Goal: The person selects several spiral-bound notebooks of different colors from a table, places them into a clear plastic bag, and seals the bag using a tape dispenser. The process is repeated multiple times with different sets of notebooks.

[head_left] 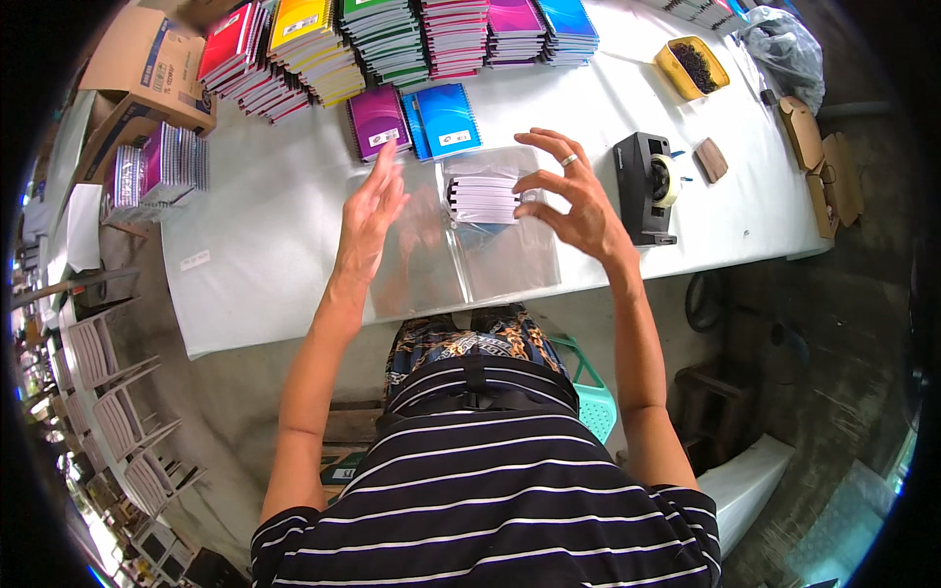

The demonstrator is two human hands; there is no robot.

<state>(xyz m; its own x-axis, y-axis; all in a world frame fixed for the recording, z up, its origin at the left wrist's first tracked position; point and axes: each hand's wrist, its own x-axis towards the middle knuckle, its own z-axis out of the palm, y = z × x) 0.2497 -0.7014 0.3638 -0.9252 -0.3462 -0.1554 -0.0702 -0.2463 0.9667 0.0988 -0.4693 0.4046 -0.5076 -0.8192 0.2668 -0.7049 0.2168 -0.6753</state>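
Observation:
Between my hands lies a small stack of white-edged pads or notebooks [485, 199] with dark bits at its ends; their exact kind is unclear. It rests on clear plastic sleeves [510, 265] spread at the table's near edge. My left hand [374, 201] hovers left of the stack over the plastic, fingers stretched out, holding nothing. My right hand [578, 201], with a ring on one finger, is curved with thumb and fingers apart at the stack's right end; whether it touches is unclear. Just beyond are a purple spiral notebook [375, 120] and blue spiral notebooks [449, 120].
Tall stacks of coloured notebooks [382, 44] line the back of the white table [245, 284]. A black tape dispenser [642, 191], a brown block [711, 160] and a yellow tub [691, 69] of dark bits stand right. Cardboard boxes [162, 69] and more notebooks [162, 171] are left.

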